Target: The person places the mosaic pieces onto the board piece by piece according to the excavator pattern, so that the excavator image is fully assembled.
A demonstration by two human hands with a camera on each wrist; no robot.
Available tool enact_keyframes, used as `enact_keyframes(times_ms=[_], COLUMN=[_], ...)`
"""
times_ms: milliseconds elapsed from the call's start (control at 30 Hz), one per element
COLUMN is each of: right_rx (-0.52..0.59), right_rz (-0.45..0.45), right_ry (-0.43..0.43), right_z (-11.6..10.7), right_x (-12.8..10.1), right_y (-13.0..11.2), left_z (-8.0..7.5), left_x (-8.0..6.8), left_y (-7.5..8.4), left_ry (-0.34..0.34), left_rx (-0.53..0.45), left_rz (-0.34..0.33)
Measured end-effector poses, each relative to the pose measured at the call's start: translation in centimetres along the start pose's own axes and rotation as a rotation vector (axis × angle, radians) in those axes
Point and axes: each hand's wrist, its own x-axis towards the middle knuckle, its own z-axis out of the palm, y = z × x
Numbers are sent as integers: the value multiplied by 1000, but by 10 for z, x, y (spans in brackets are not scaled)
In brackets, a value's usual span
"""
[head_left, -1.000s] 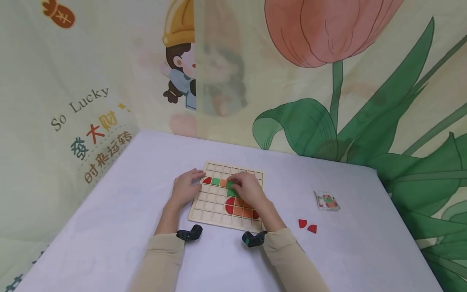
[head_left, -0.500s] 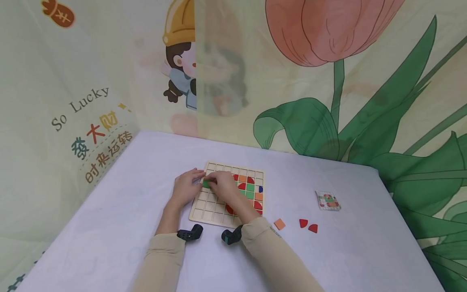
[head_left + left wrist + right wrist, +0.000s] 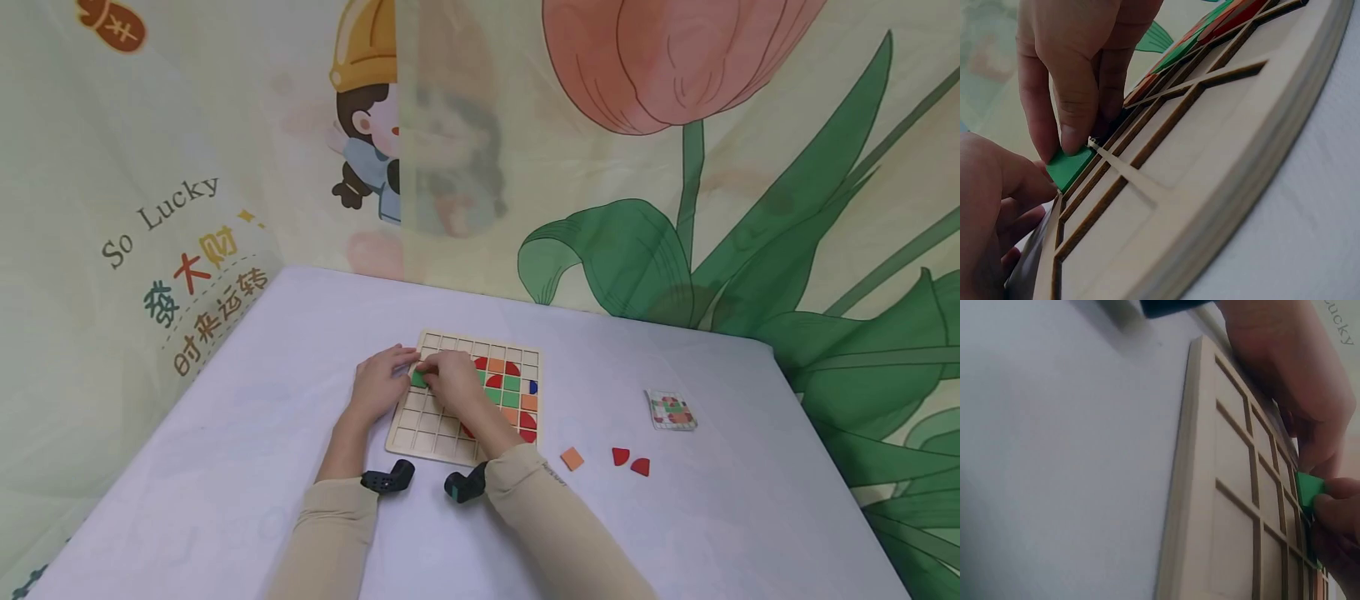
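Note:
A wooden grid board (image 3: pixel 431 429) lies on the table, with red, green, orange and blue tiles in some of its cells. At the board's left side my right hand (image 3: pixel 456 382) pinches a green square tile (image 3: pixel 1071 165) between thumb and fingertips. In the left wrist view the tile looks tilted over a cell near the edge. My left hand (image 3: pixel 380 383) rests against the left edge of the board, its fingertips close beside the tile. Part of the pattern, including several tiles, is hidden under my right hand and forearm.
To the right of the board lie a loose orange square tile (image 3: pixel 572 458) and two red quarter-round tiles (image 3: pixel 620 457). Farther right is a small pattern card (image 3: pixel 672 411). A printed cloth backdrop (image 3: pixel 465 250) stands behind the white table.
My right hand has moved left from the board's middle to its left side, where it pinches the green tile. The loose orange tile has come out from behind my forearm. My left hand stays put.

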Motion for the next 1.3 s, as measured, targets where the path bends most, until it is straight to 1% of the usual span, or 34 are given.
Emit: enact_keyframes(times_ms=[167, 267, 367, 467, 533, 600, 633, 700, 767, 800, 867, 933, 1000, 1033, 1067, 1133, 1167, 1233, 1300], right_rx=[-67, -100, -120, -153, -169, -175, -168, -143, -112, -96, -74, -65, -62, -66, -69, -76, -83, -94, -92], right_rz=[8, -2, -32, -85, -120, -146, -155, -159, -140, -115, -35, 71, 181, 219, 238, 236, 219, 192, 188], right_ry=[-4, 3, 16, 36, 46, 43, 33, -14, -84, -121, -180, -210, -220, -220, -220, -215, -209, -183, -141], right_z=[3, 5, 8, 7, 3, -6, -13, -29, -48, -58, -74, -88, -98, -101, -103, -105, -104, -100, -95], right_x=[0, -1, -2, -4, -9, -16, -22, -35, -52, -61, -80, -99, -115, -123, -130, -143, -149, -157, -162], right_y=[-2, -1, 0, 1, 4, 7, 11, 21, 35, 44, 63, 81, 98, 106, 113, 125, 129, 136, 140], left_z=[0, 0, 0, 0, 1, 2, 3, 4, 5, 5, 6, 6, 6, 5, 4, 2, 2, 2, 3], left_x=[0, 1, 1, 1, 2, 2, 2, 2, 2, 1, 1, 0, 0, -1, -1, -1, -1, 0, 0], left_y=[-1, -1, -1, -1, 0, 2, 2, 4, 6, 6, 7, 8, 8, 8, 8, 7, 6, 5, 4], left_ry=[-3, -5, -2, -7, -14, -15, -15, -12, -12, -15, -18, -15, -9, -5, -3, 1, 1, 0, 0], left_rx=[11, 15, 10, 14, 12, 11, 3, -4, -14, -18, -20, -23, -20, -20, -21, -24, -25, -24, -23], left_rz=[8, 10, 7, 3, -2, -3, -7, -15, -25, -31, -43, -48, -46, -47, -48, -50, -50, -54, -55])
